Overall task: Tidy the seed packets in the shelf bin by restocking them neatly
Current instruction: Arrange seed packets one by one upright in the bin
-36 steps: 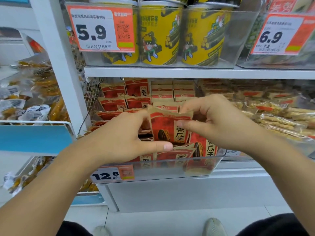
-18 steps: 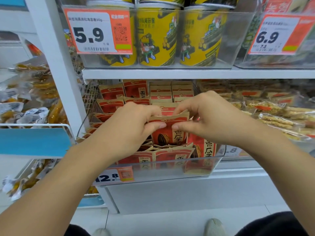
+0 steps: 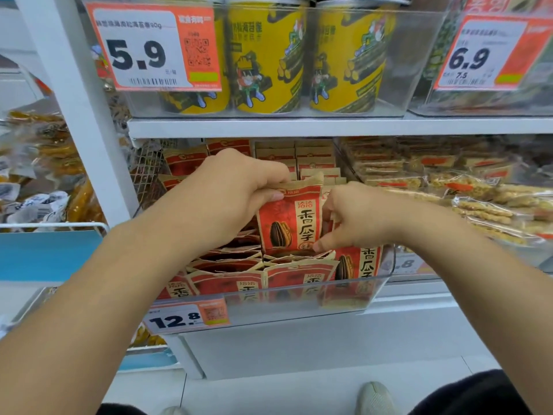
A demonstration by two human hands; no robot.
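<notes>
Both hands, left hand and right hand, pinch upright seed packet edges above bin.

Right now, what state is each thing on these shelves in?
Left hand: grips the packet's top edge.
Right hand: pinches its lower right side.
Red paper seed packet: upright, lifted above the rows.
Clear plastic shelf bin: full of packets.
Yellow round tubs: upright, lidded.
</notes>
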